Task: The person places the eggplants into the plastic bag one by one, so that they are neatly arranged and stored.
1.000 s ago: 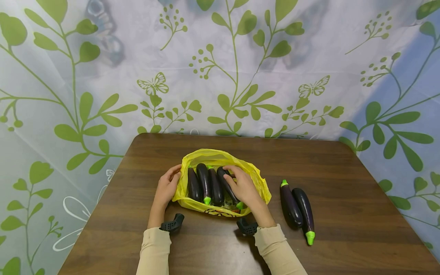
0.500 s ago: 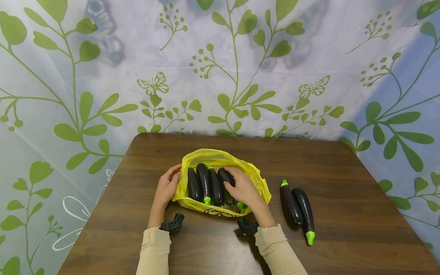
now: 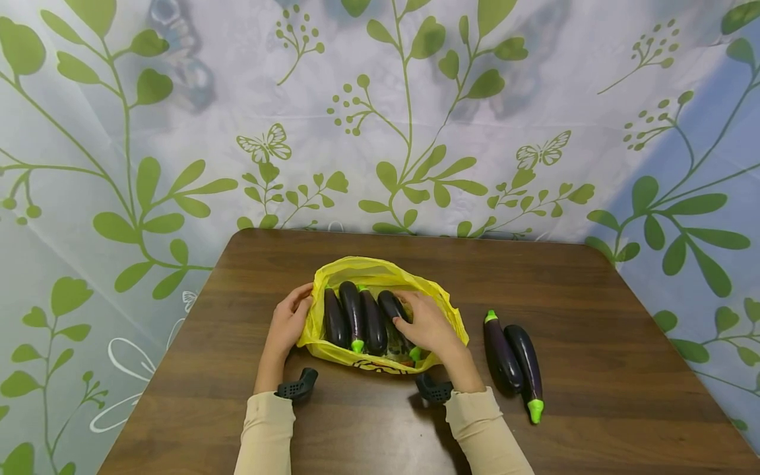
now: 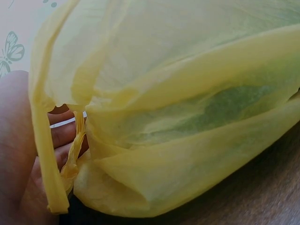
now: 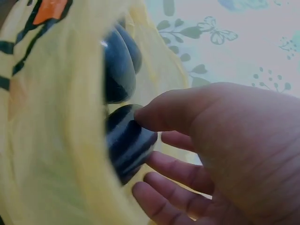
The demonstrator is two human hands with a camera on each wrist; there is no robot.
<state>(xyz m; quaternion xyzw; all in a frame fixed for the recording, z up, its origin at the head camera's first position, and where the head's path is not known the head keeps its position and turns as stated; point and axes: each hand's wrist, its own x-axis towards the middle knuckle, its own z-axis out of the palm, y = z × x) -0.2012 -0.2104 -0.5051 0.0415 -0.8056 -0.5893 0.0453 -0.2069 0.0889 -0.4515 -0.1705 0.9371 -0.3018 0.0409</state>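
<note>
A yellow plastic bag (image 3: 449, 307) lies with its mouth spread on the table, several eggplants inside it side by side. My left hand (image 3: 289, 321) holds the bag's left edge; in the left wrist view its fingers (image 4: 63, 133) show behind a bag handle (image 4: 44, 154). Inside the bag's right part, my right hand (image 3: 429, 323) is at the rightmost eggplant (image 3: 392, 305). The right wrist view has the thumb near the top of that eggplant (image 5: 131, 140), with the other fingers loosely bent and spread beside it.
Two more eggplants (image 3: 503, 353) (image 3: 526, 363) lie together on the brown wooden table (image 3: 594, 316), right of the bag. A black wrist mount (image 3: 299, 384) sits on each wrist. Behind the table hangs a cloth (image 3: 368, 198) printed with leaves and butterflies.
My right hand has drawn a little to the right, and more of the rightmost eggplant shows. That eggplant has shifted slightly within the bag. The left hand has stayed in place.
</note>
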